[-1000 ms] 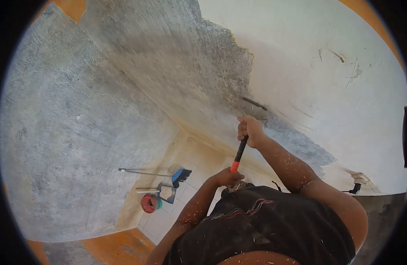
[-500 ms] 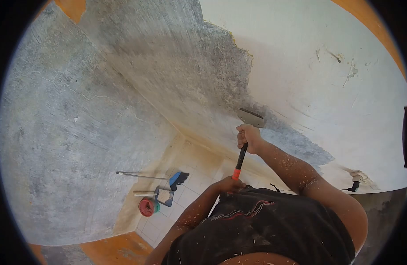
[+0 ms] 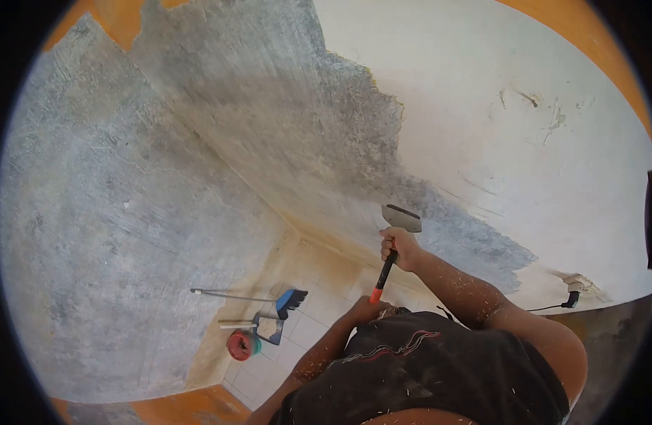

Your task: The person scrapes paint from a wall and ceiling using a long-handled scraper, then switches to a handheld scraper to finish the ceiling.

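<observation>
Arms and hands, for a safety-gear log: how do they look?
The left hand and right hand are ungloved. Pale flecks dot both bare forearms. The black top, with wavy red and white lines, leaves the right shoulder bare.

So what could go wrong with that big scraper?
The right hand grips close to the scraper's head, so a slip might bump its knuckles on the wall. Pale flecks dot the right arm; bits like that could get in someone's eyes. And somebody could trip over the broom.
</observation>
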`<state>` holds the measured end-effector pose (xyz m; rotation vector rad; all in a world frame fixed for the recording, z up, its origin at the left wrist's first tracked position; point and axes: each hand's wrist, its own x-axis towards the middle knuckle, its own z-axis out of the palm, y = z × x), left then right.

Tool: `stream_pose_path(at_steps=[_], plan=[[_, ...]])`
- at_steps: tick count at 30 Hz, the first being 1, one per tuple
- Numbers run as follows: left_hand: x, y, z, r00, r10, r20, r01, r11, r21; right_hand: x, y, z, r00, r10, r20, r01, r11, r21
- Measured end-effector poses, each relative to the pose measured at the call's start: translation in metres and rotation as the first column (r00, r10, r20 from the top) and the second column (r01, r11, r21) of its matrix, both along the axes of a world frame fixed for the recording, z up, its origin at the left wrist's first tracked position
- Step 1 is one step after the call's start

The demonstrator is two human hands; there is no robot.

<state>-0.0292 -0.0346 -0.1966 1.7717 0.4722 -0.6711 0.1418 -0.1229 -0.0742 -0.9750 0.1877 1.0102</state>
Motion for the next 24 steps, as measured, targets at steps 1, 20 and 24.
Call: stream_pose_path(at_steps=[1,20,24], plan=[[-0.002,0.000,0.008,0.997,0.073,0.021,-0.075,0.993,0.091,-0.003,0.001,0.002,0.997,-0.049,-0.055,0.043,0.994,-0.104],[-0.023,-0.005,0.002,0.831,0.315,0.458,-0.385,0.921,0.064,0.002,0.010,0.001,0.991,-0.119,0.055,0.107,0.976,0.188],[0.014,0.030,0.051,0.804,0.230,0.549,-0.391,0.899,0.196,0.032,0.021,0.054,0.969,-0.248,-0.006,0.243,0.948,0.207]])
